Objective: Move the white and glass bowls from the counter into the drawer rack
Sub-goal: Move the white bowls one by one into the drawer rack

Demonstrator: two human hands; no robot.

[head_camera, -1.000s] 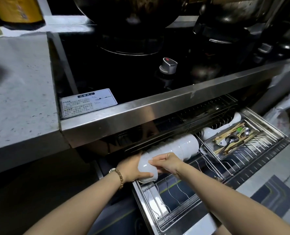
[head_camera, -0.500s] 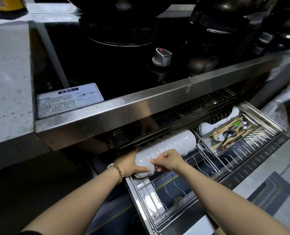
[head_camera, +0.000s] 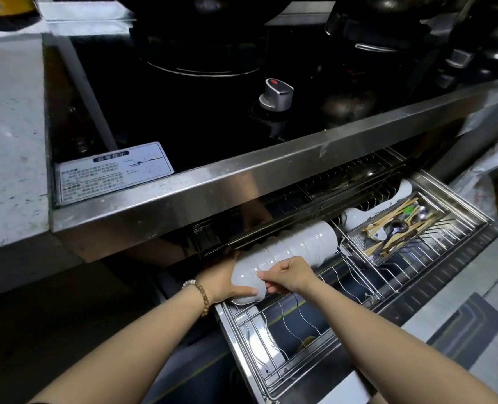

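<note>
Two bare forearms reach in from the lower edge, uncovered as far as the frame shows. The left hand (head_camera: pixel 223 282) has a bracelet (head_camera: pixel 198 293) of round brown wooden beads with pale ones at its wrist. The right hand (head_camera: pixel 290 275) wears nothing.

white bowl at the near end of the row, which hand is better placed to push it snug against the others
Left. The left hand cups the outer end of the white bowl, so it could likely press it toward the row of bowls. The right hand only pinches its rim from the front.
</note>
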